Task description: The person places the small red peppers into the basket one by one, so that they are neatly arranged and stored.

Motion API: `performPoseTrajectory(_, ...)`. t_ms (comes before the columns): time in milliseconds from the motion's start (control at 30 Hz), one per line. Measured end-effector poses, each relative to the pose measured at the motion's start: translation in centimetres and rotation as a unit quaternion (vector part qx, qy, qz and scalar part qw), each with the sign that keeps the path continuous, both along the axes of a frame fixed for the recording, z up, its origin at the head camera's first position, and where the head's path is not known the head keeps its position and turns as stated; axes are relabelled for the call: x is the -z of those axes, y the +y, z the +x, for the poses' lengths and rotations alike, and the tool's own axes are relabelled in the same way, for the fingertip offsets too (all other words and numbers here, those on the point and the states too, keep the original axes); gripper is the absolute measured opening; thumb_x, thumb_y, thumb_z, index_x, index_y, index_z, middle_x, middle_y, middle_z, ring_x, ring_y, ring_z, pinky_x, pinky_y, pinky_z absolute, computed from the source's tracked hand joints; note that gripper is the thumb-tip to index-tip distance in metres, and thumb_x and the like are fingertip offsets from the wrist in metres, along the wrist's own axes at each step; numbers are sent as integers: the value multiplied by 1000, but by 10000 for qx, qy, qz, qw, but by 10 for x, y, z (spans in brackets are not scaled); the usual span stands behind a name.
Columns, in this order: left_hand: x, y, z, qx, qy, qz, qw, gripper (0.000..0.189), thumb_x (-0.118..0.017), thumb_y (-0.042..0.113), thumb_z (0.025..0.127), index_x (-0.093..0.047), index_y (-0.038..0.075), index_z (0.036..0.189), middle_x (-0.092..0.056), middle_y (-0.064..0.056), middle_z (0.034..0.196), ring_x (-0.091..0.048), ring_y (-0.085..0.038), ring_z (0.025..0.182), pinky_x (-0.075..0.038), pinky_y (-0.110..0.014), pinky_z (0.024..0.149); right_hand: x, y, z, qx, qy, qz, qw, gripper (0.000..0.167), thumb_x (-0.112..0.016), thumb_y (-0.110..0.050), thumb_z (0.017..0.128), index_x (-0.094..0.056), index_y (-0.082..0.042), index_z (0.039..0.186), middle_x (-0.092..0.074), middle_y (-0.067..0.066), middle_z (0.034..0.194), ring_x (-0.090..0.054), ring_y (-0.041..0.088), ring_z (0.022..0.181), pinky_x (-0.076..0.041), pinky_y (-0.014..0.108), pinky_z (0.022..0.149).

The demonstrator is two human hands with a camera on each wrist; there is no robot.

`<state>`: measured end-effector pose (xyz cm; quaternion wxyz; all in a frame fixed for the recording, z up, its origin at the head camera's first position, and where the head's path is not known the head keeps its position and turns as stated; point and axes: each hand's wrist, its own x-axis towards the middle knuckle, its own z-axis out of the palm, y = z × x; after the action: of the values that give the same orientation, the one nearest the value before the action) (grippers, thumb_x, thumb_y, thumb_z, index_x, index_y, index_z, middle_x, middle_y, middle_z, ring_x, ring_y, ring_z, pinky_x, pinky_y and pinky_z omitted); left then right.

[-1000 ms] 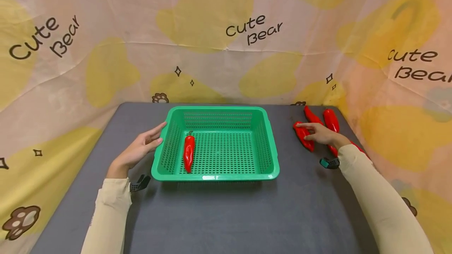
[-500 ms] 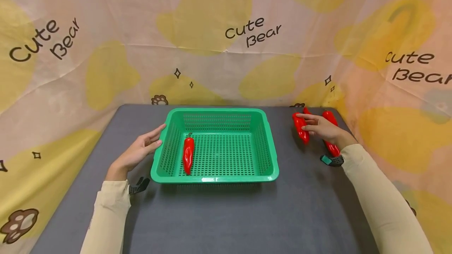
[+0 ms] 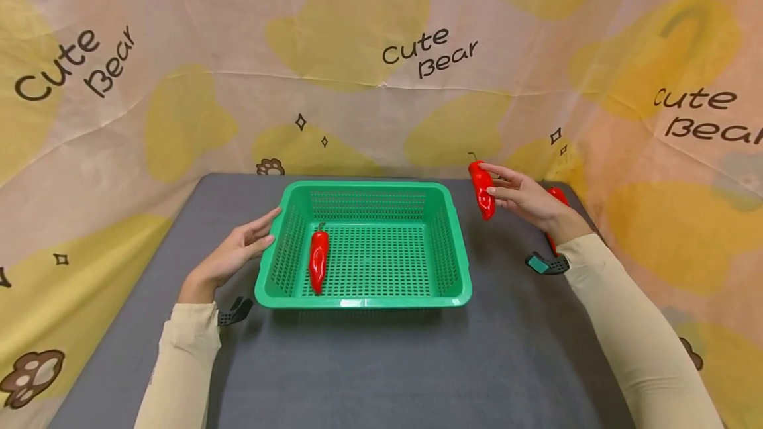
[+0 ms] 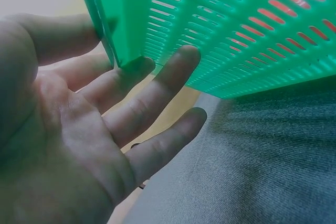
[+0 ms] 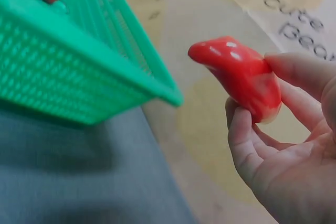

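- Leftward and farther back goes the held pepper point(image 3: 481, 189) since half a second ago, drawn off from the far right corner by the right hand point(image 3: 530, 200); basket point(image 3: 357, 302) and left hand point(image 3: 229, 257) look unmoved.
- Right hand now, a narrow fingertip pinch on that pepper, stem end far, tip hanging near; it looks lifted clear of the table point(image 3: 369, 363), just right of the basket's far right corner and outside the rim.
- Left hand, fingers spread fairly straight, touching the basket's left rim; perhaps a steadying touch.
- Inside, one pepper point(image 3: 318, 260) lies along the left of the basket floor; another red pepper point(image 3: 558, 194) shows at far right, partly behind the right hand; how many lie there, can't tell.
- Carrying looks like the step in hand; the next move seems to call for height over the right rim, that pinch kept firm, then a gentle release.
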<state>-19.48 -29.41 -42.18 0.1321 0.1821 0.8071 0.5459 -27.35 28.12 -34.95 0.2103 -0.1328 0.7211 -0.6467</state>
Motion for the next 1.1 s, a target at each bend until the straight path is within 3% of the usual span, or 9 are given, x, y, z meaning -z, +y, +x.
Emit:
performPoseTrajectory(233, 2, -1, 0, 12, 1, -56, 10000, 64, -47, 22, 109, -17, 14, 164, -14, -18, 170, -27, -49, 149, -47, -11, 96, -9, -26, -1, -328, 185, -20, 9993, 62, -52, -11, 105, -27, -14, 161, -46, 2, 147, -59, 11, 121, -53, 22, 97)
performPoseTrajectory(333, 2, 0, -1, 28, 17, -18, 10000, 64, -47, 22, 109, -17, 14, 164, -13, -17, 170, -29, -43, 150, -47, -12, 96, -12, -38, -1, -495, 177, -140, 9985, 61, -51, -9, 105, -28, -15, 161, -45, 4, 148, -56, 14, 124, -54, 23, 97)
performPoseTrajectory(400, 2, 0, -1, 35, 29, 8, 10000, 64, -47, 22, 109, -17, 14, 164, -14, -17, 170, -38, -29, 148, -48, -13, 96, -14, -47, -1, -612, 195, -166, 9978, 61, -52, -10, 105, -29, -15, 161, -46, 4, 147, -56, 15, 123, -54, 24, 97)
performPoseTrajectory(533, 2, 0, -1, 68, 28, 94, 9999, 64, -48, 21, 108, -17, 13, 164, -15, -19, 169, -50, 5, 131, -49, -14, 96, -15, -66, 1, -795, 212, -161, 9965, 61, -53, -11, 104, -30, -15, 160, -45, 6, 148, -57, 16, 123, -54, 26, 97)
performPoseTrajectory(600, 2, -1, -1, 69, 22, 93, 9999, 64, -48, 21, 108, -17, 13, 164, -15, -20, 169, -50, 11, 126, -49, -14, 96, -15, -75, 1, -888, 187, -152, 9958, 60, -53, -11, 104, -30, -15, 160, -44, 8, 149, -56, 17, 123, -53, 27, 98)
performPoseTrajectory(833, 0, 0, -1, -21, 71, -96, 9999, 63, -48, 24, 109, -18, 15, 164, -16, -17, 169, -38, -26, 147, -47, -12, 97, -17, -107, 1, -1062, 132, -172, 9941, 59, -52, -6, 104, -32, -14, 159, -42, 12, 150, -57, 22, 124, -54, 30, 98)
performPoseTrajectory(1000, 0, 0, -1, 5, 63, -7, 10000, 64, -48, 23, 108, -17, 14, 164, -18, -19, 168, -51, 4, 131, -49, -13, 96, -15, -124, 2, -1230, 76, -244, 9921, 60, -52, -2, 102, -33, -11, 158, -40, 15, 153, -54, 25, 125, -55, 31, 96)
performPoseTrajectory(1100, 1, -1, -1, 18, 38, 24, 10000, 64, -48, 23, 108, -17, 14, 164, -18, -20, 168, -49, 15, 124, -49, -13, 95, -13, -134, 3, -1329, -10, -292, 9907, 60, -52, 1, 101, -34, -10, 157, -40, 16, 154, -53, 26, 125, -55, 32, 96)
